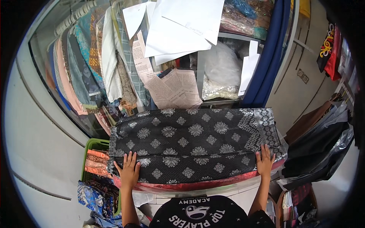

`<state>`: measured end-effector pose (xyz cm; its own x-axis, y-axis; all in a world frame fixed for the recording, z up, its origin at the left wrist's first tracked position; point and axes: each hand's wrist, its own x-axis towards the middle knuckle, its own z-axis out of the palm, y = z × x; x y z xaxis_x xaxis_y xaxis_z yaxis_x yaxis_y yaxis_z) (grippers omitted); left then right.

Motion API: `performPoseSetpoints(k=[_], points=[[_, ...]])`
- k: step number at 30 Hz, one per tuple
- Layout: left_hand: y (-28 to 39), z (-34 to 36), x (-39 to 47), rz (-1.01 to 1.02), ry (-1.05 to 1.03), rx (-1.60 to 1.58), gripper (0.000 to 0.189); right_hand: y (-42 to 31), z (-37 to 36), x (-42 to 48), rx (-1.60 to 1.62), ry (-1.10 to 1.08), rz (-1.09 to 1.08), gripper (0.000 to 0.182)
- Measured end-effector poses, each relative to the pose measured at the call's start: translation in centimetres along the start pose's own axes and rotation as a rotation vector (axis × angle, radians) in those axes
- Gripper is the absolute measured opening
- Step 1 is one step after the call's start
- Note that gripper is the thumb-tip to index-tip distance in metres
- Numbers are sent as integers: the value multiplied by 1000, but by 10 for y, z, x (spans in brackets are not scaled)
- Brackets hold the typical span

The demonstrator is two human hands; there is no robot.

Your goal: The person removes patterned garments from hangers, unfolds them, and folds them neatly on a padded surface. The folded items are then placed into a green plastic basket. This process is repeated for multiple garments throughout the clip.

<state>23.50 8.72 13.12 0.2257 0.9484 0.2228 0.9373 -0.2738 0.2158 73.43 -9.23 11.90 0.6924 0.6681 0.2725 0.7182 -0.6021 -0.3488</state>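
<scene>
A black cloth with silver floral and diamond patterns [182,142] lies spread flat before me, with a denser silver band at its right end. Beneath its near edge shows a red cloth [205,182], with clear plastic under that. My left hand [128,171] rests palm down on the near left part of the black cloth, fingers apart. On the near right part, over the patterned band's edge, my right hand [264,162] lies flat with its fingers spread. Neither hand grips anything. What supports the cloths is hidden.
Behind the cloth stands a glass case with hanging garments [82,65], pattern paper pieces [182,31] and cut newsprint [176,88]. A green basket of folded cloths [88,142] is at left. Dark garments in plastic [316,151] hang right, above a box of cloths [313,196].
</scene>
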Motion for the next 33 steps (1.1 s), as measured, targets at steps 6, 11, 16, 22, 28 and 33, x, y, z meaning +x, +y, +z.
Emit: performPoseSetpoints(k=[6,11,16,22,28,33], points=[[-1,-57,25,169,-115,-260,40,-25,-17,35,-68,-12,-252,48],[-24,-62,119,278,-102,-530,34,-59,-9,120,75,-46,-372,49],[-53,-34,200,254,46,-229,45,-76,43,193,-139,137,-607,56],[-61,-33,233,115,-237,0,41,-113,19,203,-379,4,-562,43],[-78,-78,195,329,1,-205,24,-84,-34,183,-41,82,-626,16],[-62,-115,139,352,73,-177,27,-58,-78,122,75,170,-604,20]])
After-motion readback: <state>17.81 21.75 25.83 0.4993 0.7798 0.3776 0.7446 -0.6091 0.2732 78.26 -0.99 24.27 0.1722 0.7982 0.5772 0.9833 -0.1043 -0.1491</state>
